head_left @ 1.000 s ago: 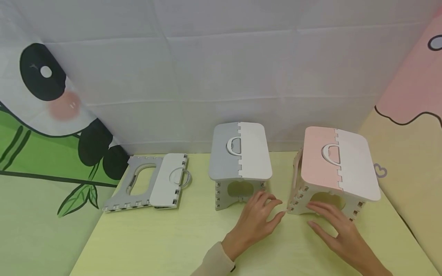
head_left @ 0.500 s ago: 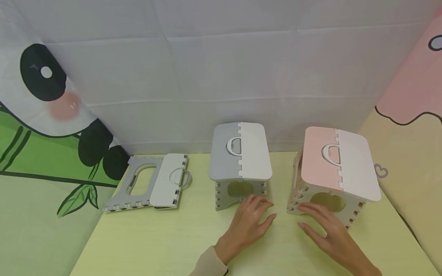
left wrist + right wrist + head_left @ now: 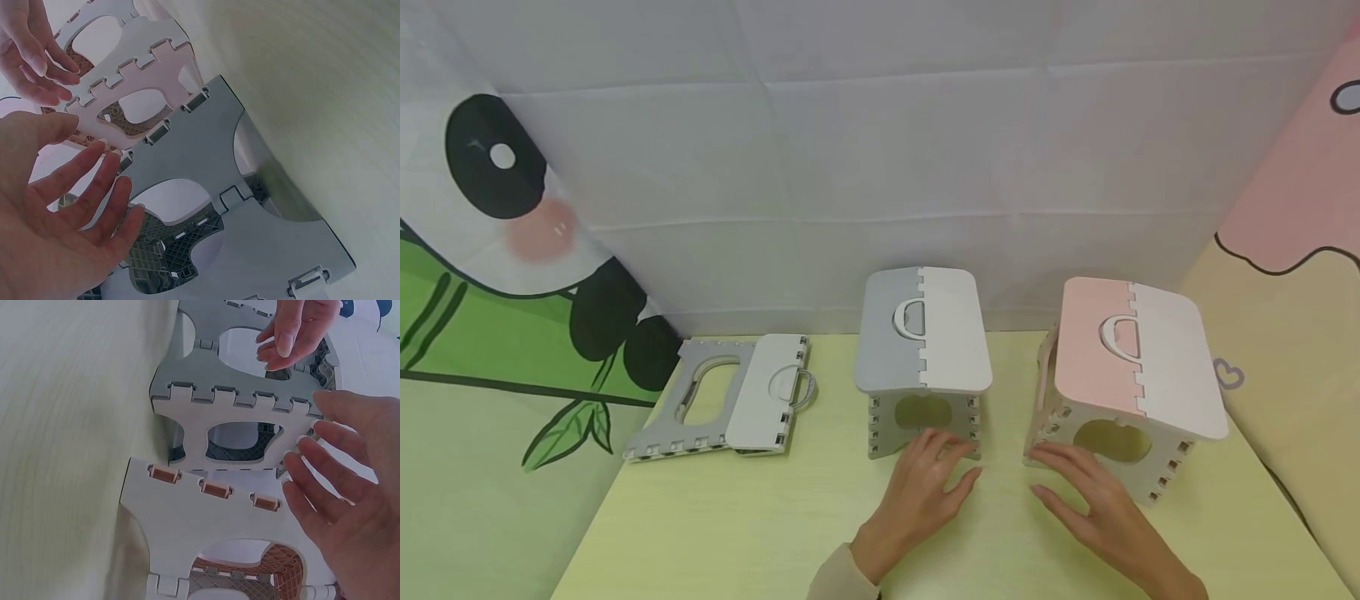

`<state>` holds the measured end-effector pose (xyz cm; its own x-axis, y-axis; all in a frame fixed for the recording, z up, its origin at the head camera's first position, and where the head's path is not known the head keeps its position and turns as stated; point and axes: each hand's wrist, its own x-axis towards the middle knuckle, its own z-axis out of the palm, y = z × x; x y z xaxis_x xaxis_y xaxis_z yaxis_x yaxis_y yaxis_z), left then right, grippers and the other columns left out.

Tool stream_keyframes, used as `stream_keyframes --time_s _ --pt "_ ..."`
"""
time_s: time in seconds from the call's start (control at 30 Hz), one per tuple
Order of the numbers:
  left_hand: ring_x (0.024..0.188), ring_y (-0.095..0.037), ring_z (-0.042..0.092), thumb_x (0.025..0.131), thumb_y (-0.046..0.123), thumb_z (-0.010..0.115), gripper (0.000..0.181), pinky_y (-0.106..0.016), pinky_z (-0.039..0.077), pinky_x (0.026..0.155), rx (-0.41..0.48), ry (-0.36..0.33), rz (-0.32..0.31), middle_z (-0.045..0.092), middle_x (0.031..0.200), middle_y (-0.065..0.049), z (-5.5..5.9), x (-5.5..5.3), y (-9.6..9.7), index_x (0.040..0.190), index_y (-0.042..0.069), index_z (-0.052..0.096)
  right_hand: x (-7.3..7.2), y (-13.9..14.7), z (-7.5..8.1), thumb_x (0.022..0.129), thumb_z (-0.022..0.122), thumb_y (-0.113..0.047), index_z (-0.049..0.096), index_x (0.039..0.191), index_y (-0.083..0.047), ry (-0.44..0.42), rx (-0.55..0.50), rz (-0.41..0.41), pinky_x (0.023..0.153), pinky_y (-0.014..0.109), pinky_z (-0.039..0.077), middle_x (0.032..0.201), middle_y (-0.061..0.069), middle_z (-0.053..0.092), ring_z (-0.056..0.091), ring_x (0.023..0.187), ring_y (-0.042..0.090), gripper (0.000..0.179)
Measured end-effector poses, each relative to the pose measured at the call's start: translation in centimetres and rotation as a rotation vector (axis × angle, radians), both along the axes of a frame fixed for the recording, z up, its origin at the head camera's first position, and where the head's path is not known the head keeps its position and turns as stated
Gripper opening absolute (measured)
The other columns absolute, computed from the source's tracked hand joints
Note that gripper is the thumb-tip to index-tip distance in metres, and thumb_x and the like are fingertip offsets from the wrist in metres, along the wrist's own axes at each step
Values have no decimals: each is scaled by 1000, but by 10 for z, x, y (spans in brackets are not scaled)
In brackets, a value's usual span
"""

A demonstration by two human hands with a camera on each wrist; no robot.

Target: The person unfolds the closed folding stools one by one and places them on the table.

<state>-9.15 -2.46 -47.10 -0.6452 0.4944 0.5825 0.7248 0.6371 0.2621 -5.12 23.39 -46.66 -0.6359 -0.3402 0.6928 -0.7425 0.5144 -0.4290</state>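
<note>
A grey-and-white folding stool stands unfolded in the middle of the table. To its right a pink-and-white folding stool stands unfolded, turned at a slight angle. My left hand hovers in front of the grey stool, fingers relaxed and holding nothing. My right hand is in front of the pink stool's near side, fingers loosely bent, also with nothing in it. In the left wrist view, the left hand overlaps the grey stool's side panel. The right wrist view has the right hand beside the pink stool's panel.
On the left of the table lies another grey-and-white folding stool, folded flat, its handle sticking out to the right. A grey cloth backdrop rises behind the stools, with printed cartoon cloth at both sides.
Both hands have drifted left and slightly towards the person, staying apart from each other. The stools have kept their places.
</note>
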Motion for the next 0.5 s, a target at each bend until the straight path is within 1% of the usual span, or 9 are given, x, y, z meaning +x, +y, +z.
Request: stream_keyframes --time_s 0.1,0.23,0.33,0.5 --pt "101 -19 61 90 26 82 25 -31 52 89 2 -9 7 69 108 2 -1 1 -4 110 14 76 0 -4 1 105 58 -41 68 129 -5 -8 8 2 107 13 39 127 9 66 60 118 19 44" --pt "100 -20 62 87 24 84 24 -32 53 90 23 17 6 69 107 0 -2 1 -10 107 13 76 1 -7 2 100 71 -29 68 130 -7 -45 37 -9 109 12 37 129 8 66 60 119 20 38" --pt "101 -21 63 86 23 84 25 -34 54 90 32 28 7 69 107 -1 -2 1 -14 107 12 76 2 -10 2 92 79 -17 67 132 -9 -79 66 -19 109 12 36 130 6 65 60 120 20 43" --pt "101 -22 63 87 22 84 23 -35 54 90 36 25 12 69 107 -2 -3 1 -20 105 10 76 0 -15 2 89 80 -11 66 135 -10 -104 75 -4 109 12 36 132 5 64 60 121 21 48"
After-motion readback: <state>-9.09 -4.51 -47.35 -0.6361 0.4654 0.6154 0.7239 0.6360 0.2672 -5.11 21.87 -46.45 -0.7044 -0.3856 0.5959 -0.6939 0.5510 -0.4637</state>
